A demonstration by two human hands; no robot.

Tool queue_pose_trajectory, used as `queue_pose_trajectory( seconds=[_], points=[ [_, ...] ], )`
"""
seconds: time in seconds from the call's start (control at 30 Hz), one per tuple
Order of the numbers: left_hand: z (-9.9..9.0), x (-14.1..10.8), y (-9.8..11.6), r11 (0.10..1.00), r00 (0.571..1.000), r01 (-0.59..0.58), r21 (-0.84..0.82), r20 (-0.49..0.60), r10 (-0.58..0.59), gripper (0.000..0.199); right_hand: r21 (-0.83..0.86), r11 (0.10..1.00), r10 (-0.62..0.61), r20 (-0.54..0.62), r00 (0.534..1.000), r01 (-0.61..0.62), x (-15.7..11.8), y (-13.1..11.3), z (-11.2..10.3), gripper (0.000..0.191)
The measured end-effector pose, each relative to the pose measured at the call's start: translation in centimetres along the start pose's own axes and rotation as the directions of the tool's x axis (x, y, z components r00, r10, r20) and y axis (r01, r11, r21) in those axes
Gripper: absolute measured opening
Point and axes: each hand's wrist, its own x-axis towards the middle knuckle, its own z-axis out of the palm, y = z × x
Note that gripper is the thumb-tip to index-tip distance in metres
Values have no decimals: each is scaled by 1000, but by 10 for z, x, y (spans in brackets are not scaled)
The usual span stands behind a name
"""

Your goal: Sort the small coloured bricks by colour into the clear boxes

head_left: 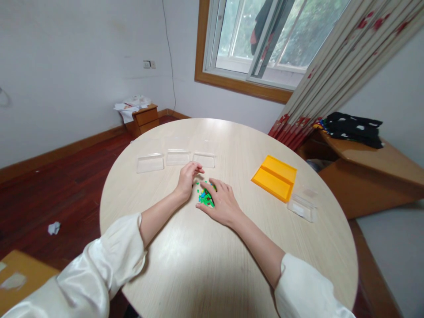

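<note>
A small pile of green, blue and other coloured pieces (206, 198) lies on the round pale table (185, 256). At its right edge, my right hand (222, 201) is spread with thumb and fingers apart, partly covering the pieces. My left hand (188, 179) stands on its side just left of the pile, fingers curved; whether anything is between them is too small to tell. Beyond my left hand are clear plastic boxes, a left one (150, 163), a middle one (178, 157) and a right one (204, 160).
An open yellow case (276, 177) lies at the right of the table, with another clear box (302, 208) by its near corner. Faint clear lids lie behind the boxes. A wooden cabinet (371, 176) with dark cloth stands beyond the table's right side.
</note>
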Motion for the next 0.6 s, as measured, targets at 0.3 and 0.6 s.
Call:
queue_pose_trajectory(
  seconds=[0.3,0.6],
  points=[
    [-2,-1,8,957,991,-98,274,-61,119,17,-142,990,1,-22,1000,-4,8,0,0,26],
    [-1,1,-9,921,999,-45,387,44,30,20,-231,973,21,-33,999,-28,10,5,5,27]
  ],
)
